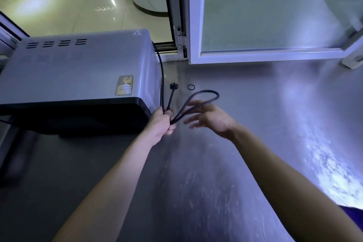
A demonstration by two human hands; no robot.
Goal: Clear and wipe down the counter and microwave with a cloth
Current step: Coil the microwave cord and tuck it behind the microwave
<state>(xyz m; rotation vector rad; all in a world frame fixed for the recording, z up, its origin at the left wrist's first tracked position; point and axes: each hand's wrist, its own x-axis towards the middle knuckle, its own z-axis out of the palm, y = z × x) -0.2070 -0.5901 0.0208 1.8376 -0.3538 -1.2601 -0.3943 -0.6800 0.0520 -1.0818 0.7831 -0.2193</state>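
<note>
Left hand [163, 122] fisted, its grip closed round the power cord [196, 98] – right hand [208, 118] open, fingers spread, holding nothing

Hot-surface warning triangle [136, 32] on microwave [78, 68] top.

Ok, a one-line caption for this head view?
Left hand bunches the microwave's looped black power cord beside the silver microwave on the steel counter; open right hand reaches in.
</note>
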